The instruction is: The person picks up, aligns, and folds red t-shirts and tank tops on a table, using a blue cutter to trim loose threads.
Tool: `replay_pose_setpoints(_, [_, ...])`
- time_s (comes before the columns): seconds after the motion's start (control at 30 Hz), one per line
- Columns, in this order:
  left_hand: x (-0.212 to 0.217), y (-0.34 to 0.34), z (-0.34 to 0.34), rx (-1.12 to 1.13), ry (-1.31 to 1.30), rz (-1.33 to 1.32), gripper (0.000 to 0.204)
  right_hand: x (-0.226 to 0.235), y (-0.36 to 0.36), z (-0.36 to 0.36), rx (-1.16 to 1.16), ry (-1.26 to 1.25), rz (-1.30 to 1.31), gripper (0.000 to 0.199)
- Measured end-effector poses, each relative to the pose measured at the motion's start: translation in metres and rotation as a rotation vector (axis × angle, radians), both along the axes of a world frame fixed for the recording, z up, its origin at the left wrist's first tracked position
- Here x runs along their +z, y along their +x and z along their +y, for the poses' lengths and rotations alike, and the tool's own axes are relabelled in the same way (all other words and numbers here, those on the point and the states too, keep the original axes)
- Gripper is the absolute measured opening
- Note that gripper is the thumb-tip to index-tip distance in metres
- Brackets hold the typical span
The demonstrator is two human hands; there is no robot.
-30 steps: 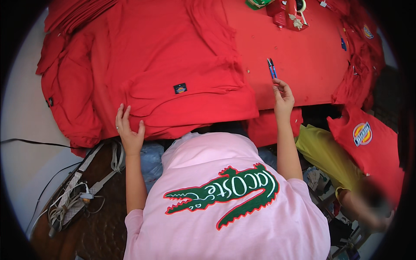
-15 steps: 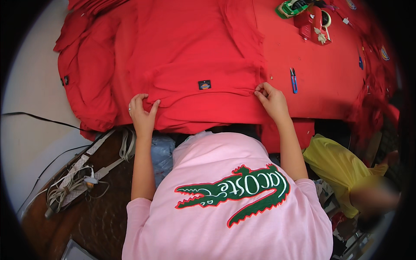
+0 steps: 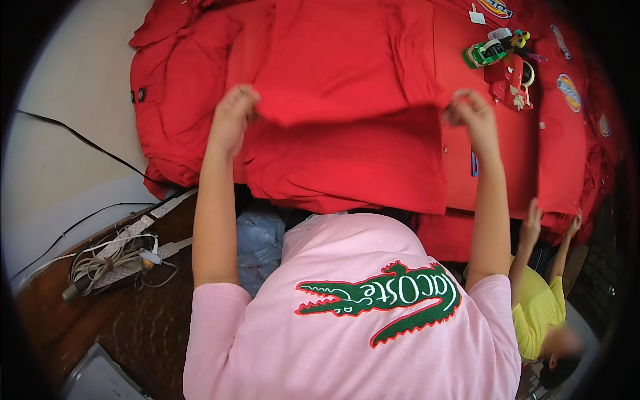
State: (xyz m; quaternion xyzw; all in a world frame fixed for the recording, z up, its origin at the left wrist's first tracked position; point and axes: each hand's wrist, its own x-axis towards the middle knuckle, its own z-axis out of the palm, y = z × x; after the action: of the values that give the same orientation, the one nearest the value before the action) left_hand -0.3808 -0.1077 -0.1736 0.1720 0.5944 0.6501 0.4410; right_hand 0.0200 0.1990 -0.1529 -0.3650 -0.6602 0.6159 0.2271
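A red knit garment (image 3: 347,153) lies spread in front of me on the red-covered table, with its near part lifted and folded upward in a loose band. My left hand (image 3: 235,115) pinches one end of the lifted edge. At the other end, my right hand (image 3: 472,117), slightly blurred by motion, has its fingers closed on the same edge. The edge sags between my hands. Beside my right forearm lie blue-handled thread snips (image 3: 474,164), partly hidden by the arm.
A green tape dispenser (image 3: 483,55) and a red tape dispenser (image 3: 515,83) stand at the far right. More red garments (image 3: 177,100) are heaped on the left. Coiled cords (image 3: 110,270) lie on a brown surface. A co-worker in yellow (image 3: 540,307) handles red cloth on the right.
Both hands have moved away from me, carrying the garment's edge up and over. The small dark label no longer shows. On the right, the co-worker's arms now reach to red cloth.
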Motion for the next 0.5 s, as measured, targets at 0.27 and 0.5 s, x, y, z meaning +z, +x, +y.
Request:
replay_pose_setpoints(0.27, [-0.055, -0.007, -0.037, 0.11, -0.07, 0.423, 0.023, -0.046, 0.005, 0.018, -0.262, 0.344, -0.158, 0.042])
replay_pose_setpoints(0.5, [-0.064, 0.071, -0.139, 0.039, -0.424, 0.76, 0.03, -0.093, 0.091, -0.105, -0.224, 0.145, -0.367, 0.03])
